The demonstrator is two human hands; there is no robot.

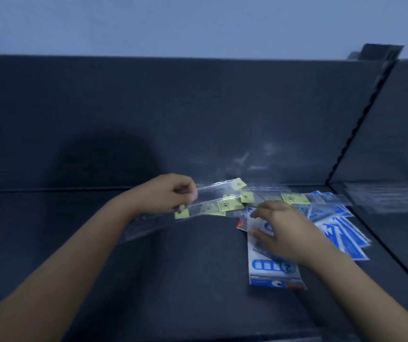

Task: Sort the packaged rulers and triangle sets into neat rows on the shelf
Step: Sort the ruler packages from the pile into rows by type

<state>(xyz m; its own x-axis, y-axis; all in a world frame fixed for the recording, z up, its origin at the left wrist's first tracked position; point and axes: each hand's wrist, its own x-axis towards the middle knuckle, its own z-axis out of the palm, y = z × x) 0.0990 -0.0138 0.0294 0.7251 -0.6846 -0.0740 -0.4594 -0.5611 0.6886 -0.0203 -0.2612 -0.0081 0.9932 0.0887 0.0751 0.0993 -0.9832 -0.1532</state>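
Packaged rulers: clear sleeves with yellow labels, a bundle held off the shelf, angled from lower left up to the right. Left hand gripped it partway along, fingers curled round the sleeves. Another ruler sleeve lay flat behind, near the back panel. Right hand was spread flat over a white-and-blue triangle set, fingers straight and gripping nothing; motion blur, so possibly touching, can't confirm. The rulers' far end sat just left of and above that hand. More blue triangle sets were fanned out to the right, close to the side panel. Open shelf surface left of and in front of the packs.
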